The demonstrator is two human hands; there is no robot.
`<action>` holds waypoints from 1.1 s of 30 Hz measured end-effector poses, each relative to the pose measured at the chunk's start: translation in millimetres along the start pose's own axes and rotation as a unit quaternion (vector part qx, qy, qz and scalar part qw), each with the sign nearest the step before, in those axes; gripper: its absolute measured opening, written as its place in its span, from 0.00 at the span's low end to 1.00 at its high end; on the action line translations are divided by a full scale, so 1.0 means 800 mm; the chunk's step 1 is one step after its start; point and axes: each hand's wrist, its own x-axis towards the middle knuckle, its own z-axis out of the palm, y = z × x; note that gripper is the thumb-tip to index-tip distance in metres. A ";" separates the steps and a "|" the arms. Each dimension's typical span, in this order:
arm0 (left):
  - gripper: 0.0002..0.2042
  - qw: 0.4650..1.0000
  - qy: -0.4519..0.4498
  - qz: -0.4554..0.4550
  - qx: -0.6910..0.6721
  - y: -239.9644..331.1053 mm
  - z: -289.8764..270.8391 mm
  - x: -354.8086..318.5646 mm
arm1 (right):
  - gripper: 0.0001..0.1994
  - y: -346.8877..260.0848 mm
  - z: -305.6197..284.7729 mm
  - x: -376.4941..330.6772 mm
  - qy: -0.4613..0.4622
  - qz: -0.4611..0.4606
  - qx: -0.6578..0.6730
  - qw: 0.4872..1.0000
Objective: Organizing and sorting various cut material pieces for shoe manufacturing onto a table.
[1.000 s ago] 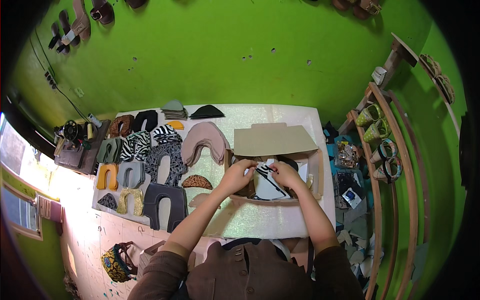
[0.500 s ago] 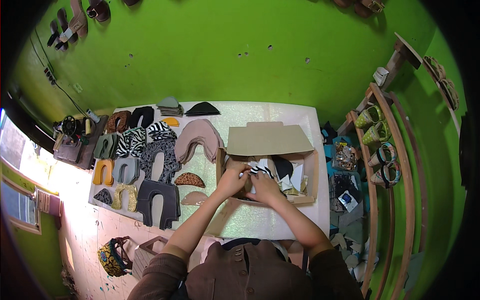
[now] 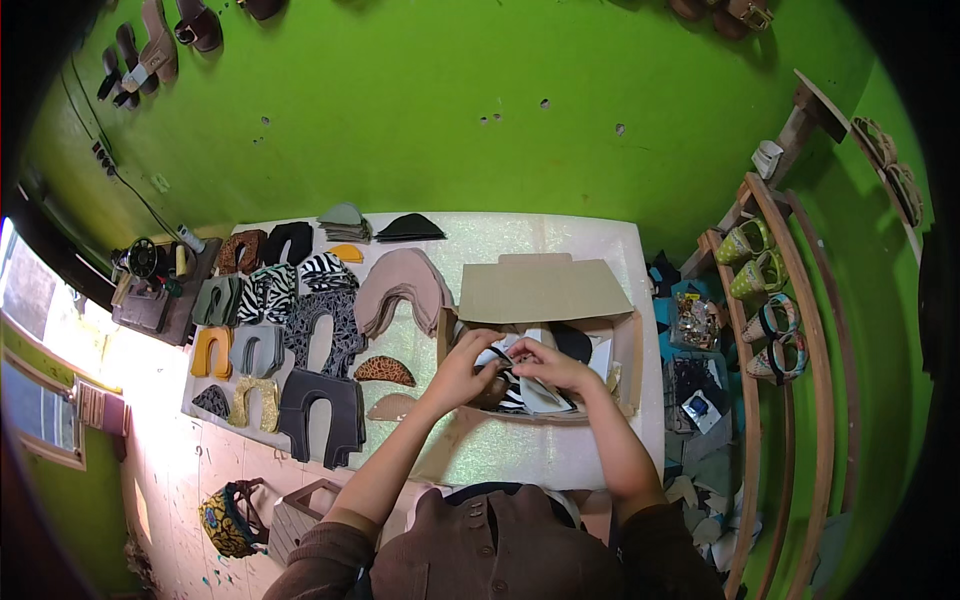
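Note:
Both my hands are inside the front part of an open cardboard box [image 3: 628, 335] that holds mixed cut-out scraps. My left hand [image 3: 466, 372] and my right hand [image 3: 552, 366] nearly meet at the fingertips, fingers bent. Between them is a small black-and-white piece [image 3: 499, 354], its exact shape partly covered by the fingers. Below the right hand lie a zebra-striped piece [image 3: 511, 397] and a pale grey piece [image 3: 545, 398]. A black rounded piece [image 3: 572, 344] and white scraps [image 3: 600, 358] lie farther right in the box.
Left of the box, stacks of arched pieces cover the white table [image 3: 540, 452], among them pink [image 3: 397, 280], dark grey [image 3: 322, 395] and yellow [image 3: 211, 350] ones. A sewing machine [image 3: 145, 280] stands at far left. A wooden rack [image 3: 822, 400] with sandals rises at right.
The zebra-striped piece that was under my fingers now lies lower in the box. My right hand has risen and turned inward; both hands are at a small black-and-white piece.

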 end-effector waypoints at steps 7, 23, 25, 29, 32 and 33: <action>0.12 0.988 -0.091 -0.122 -0.021 0.017 -0.014 0.006 | 0.18 -0.043 -0.015 -0.011 -0.095 0.009 0.082 0.992; 0.07 0.932 0.030 -0.258 -0.252 -0.024 -0.032 -0.019 | 0.10 0.015 -0.017 -0.018 0.232 0.067 -0.041 0.970; 0.07 0.923 0.034 -0.271 -0.272 -0.024 -0.031 -0.021 | 0.12 0.020 -0.009 -0.022 0.217 0.088 -0.125 0.964; 0.06 0.922 0.030 -0.270 -0.276 -0.028 -0.033 -0.022 | 0.17 0.030 -0.002 -0.025 0.181 0.120 -0.256 0.942; 0.06 0.918 0.031 -0.282 -0.278 -0.028 -0.031 -0.022 | 0.18 0.030 -0.004 -0.026 0.170 0.124 -0.209 0.955; 0.07 0.918 0.029 -0.279 -0.282 -0.029 -0.032 -0.022 | 0.19 0.029 -0.005 -0.026 0.172 0.110 -0.169 0.964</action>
